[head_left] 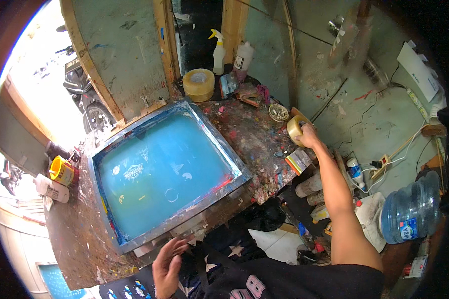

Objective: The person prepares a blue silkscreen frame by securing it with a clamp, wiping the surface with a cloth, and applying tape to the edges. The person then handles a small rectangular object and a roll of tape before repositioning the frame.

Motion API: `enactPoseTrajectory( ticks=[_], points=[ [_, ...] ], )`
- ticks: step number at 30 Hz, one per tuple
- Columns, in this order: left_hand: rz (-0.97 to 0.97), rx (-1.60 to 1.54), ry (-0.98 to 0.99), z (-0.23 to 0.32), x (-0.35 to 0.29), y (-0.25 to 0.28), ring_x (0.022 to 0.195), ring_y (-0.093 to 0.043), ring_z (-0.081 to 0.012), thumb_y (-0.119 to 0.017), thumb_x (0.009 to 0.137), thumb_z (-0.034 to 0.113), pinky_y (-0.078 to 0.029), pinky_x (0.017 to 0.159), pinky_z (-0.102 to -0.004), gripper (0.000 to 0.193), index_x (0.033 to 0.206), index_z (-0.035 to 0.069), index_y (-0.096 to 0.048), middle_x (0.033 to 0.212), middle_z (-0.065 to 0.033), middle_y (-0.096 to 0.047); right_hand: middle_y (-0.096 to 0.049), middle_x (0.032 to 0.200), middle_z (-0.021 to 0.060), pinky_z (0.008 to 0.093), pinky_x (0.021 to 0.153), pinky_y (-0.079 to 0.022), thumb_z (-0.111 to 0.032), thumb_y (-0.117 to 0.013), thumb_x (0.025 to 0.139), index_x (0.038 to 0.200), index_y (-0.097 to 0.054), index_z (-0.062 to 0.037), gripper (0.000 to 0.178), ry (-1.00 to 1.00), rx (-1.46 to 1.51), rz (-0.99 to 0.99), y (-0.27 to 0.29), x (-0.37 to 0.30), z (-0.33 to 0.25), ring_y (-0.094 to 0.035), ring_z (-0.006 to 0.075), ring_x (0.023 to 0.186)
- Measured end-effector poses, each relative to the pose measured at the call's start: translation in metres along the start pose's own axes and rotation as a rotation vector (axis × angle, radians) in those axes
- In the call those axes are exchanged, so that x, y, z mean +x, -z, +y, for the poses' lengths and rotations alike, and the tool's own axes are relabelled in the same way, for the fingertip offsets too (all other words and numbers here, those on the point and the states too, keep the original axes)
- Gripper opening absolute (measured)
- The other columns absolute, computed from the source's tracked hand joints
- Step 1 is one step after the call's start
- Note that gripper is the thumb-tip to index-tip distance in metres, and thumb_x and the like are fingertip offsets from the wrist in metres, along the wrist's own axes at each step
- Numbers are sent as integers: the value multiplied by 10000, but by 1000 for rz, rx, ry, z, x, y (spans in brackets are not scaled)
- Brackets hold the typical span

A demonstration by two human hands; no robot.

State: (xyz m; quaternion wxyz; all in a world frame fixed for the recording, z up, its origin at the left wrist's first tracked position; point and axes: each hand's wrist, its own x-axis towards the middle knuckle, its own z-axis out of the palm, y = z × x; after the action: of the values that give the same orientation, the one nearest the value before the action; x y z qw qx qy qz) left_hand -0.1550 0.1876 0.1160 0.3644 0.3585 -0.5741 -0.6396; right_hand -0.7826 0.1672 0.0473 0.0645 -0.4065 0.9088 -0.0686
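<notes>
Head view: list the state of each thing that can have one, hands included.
Right hand: closed on tape roll
Tape roll: gripped; whether lifted, can't tell
Left hand: open, nothing seen in it
Blue mesh screen: on table, marked with light designs
Spray bottle: upright, trigger head on
Wide tape: lying flat
Table: paint-stained

The wearer's attire comprises a black short-sleeved shirt (309, 276) with pale pink block markings (255, 283) and, adjoining the shirt, dark star-patterned cloth (224, 253).
</notes>
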Motion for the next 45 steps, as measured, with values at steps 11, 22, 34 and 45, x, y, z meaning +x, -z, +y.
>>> enactPoseTrajectory(
  ticks=[11, 22, 34, 45],
  points=[
    [-281, 368, -570, 39, 210, -158, 1269, -504, -371, -702, 859, 137, -418, 1049, -395, 555, 1349, -9, -487, 1380, -247, -490, -418, 1436, 199, 448, 1080, -372, -173, -732, 784, 1184, -580, 27, 473, 508, 276, 46, 108, -153, -106, -442, 392, 1301],
    [-394, 236, -361, -34, 128, -123, 1045, -630, -347, -699, 817, 65, -524, 866, -415, 140, 937, 3, -663, 1144, -163, -648, -483, 1367, 243, 431, 1050, -381, -84, -797, 637, 927, -600, 53, 376, 351, 582, -307, 65, -296, -169, -476, 402, 1278],
    [-115, 518, -186, 35, 96, -19, 811, -628, -337, -627, 751, -69, -506, 698, -402, 147, 864, 23, -643, 846, -168, -632, -626, 1046, 189, 464, 908, -454, -630, -812, 618, 1101, -598, 16, 834, 310, 441, -568, -9, -356, -151, -525, 374, 1037],
    [2, 679, -296, 97, 67, 12, 668, -528, -213, -673, 694, -45, -401, 660, -307, 96, 757, -10, -610, 709, -93, -580, -628, 1204, 231, 427, 908, -486, -337, -789, 725, 1518, -227, -101, 1001, 504, 561, -1023, -29, -319, -161, -641, 399, 1014]
  ],
)
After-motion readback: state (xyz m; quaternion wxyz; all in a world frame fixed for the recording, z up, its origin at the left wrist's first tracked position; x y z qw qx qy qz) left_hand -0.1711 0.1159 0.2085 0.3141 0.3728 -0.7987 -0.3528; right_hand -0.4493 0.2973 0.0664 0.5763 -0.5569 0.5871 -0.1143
